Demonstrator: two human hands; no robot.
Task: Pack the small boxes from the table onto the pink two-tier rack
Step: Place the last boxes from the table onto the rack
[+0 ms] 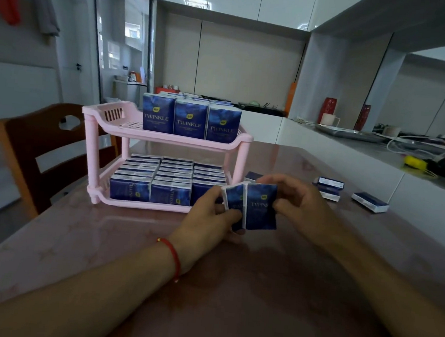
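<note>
The pink two-tier rack stands on the table at centre left. Its lower tier holds several upright blue TWINKLE boxes in rows, and more boxes stand on the right part of the upper tier. Just right of the rack's front, I hold upright blue boxes between both hands. My left hand grips one box and my right hand grips another pressed against it. Loose boxes lie flat on the table further right: a small stack and a single box.
A wooden chair stands at the table's left side behind the rack. On the right runs a white counter with a metal tray, a mug, red vases and cables. The left part of the rack's upper tier has no boxes.
</note>
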